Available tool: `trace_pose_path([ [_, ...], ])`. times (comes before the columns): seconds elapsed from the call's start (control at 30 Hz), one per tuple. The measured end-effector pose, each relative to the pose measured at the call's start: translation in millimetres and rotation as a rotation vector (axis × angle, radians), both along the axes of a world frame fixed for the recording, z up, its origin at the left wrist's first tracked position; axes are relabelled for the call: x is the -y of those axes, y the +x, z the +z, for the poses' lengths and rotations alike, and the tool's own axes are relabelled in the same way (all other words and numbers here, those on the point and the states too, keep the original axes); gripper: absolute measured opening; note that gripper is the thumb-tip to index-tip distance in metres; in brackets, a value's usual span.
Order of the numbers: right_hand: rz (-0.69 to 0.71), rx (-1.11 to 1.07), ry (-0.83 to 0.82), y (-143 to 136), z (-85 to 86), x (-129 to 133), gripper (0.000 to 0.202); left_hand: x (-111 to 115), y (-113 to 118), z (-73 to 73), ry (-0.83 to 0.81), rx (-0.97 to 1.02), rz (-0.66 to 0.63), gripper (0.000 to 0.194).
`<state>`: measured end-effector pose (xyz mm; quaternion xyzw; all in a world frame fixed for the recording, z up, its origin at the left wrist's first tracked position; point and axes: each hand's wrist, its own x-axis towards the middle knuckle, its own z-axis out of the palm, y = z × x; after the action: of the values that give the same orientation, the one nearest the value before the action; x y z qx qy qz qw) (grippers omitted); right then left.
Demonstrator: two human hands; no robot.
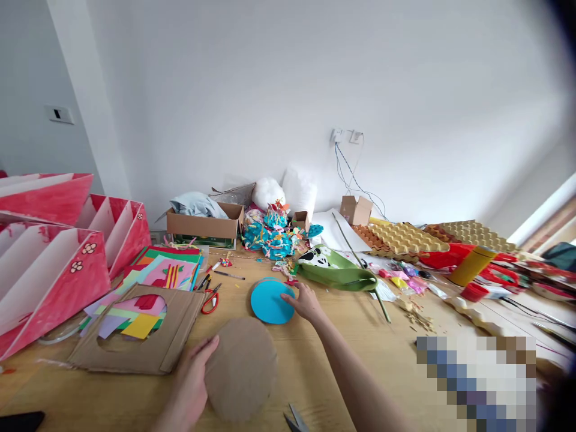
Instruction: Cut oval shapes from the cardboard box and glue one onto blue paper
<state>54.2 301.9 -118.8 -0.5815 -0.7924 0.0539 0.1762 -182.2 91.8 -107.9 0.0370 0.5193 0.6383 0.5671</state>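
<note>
My left hand grips the left edge of a round brown cardboard disc, its thumb on top and its other fingers hidden beneath. Farther out, my right hand pinches the right edge of a blue paper disc, which lies over another round piece whose rim shows behind it. Left of my left hand lies a cardboard sheet with a round hole cut in it. Red-handled scissors rest between that sheet and the blue disc.
Scissor blades point up at the front edge. Pink-painted compartment boxes stand on the left. Behind are a cardboard box, a blue paper craft and a green bag; egg trays lie to the right.
</note>
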Motion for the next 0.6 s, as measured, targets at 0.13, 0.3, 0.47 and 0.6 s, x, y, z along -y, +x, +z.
trace_pose_path([
  [0.13, -0.051, 0.016, -0.056, -15.7, -10.5, -10.4, 0.064, -64.7, 14.6, 5.3, 0.103, 0.062, -0.030, 0.009],
  [0.3, -0.050, -0.021, -0.030, -19.3, -24.4, -4.5, 0.057, -131.9, 32.6, -9.0, 0.072, 0.146, -0.037, 0.015],
  [0.47, -0.036, -0.101, 0.044, -15.1, -33.8, 3.4, 0.058, -154.0, 39.0, -23.9, 0.051, 0.207, -0.035, 0.024],
  [0.6, 0.005, -0.215, 0.146, -16.6, -37.6, 10.4, 0.070, -153.9, 32.5, -28.7, 0.121, 0.289, -0.020, 0.026],
])
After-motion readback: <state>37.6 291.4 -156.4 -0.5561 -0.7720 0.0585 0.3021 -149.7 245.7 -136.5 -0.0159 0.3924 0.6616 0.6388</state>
